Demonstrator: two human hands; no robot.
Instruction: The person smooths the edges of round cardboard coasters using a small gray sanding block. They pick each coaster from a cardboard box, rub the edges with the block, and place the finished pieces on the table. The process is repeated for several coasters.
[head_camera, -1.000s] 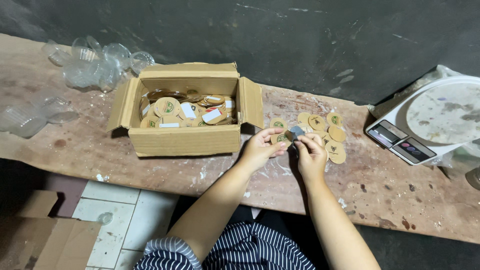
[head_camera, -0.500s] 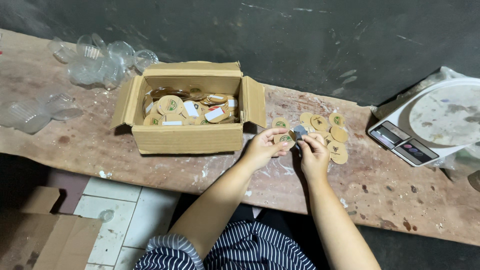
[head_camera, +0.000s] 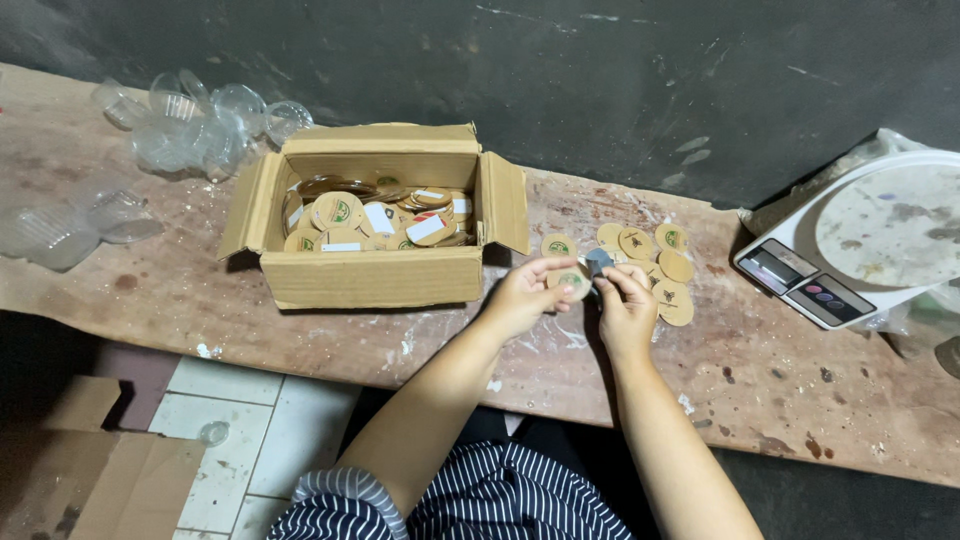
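Note:
My left hand (head_camera: 525, 295) pinches a round tan sticker disc (head_camera: 574, 283) with a green mark, just right of an open cardboard box (head_camera: 375, 278). My right hand (head_camera: 625, 305) meets it from the right and grips a small grey piece (head_camera: 598, 261) at the disc's upper edge. Beyond my fingers, several more round tan discs (head_camera: 665, 270) lie spread on the worn wooden bench (head_camera: 200, 310). The box is filled with many similar discs (head_camera: 340, 212) and white-labelled ones.
A white digital scale (head_camera: 860, 240) with a round platter sits at the right on plastic wrap. Clear plastic lids and cups (head_camera: 190, 125) pile up at the far left. Below the bench are tiled floor and flattened cardboard (head_camera: 100, 470). A dark wall stands behind.
Both hands stay together over the same spot. They have shifted slightly while working the disc and the small grey piece between the fingertips.

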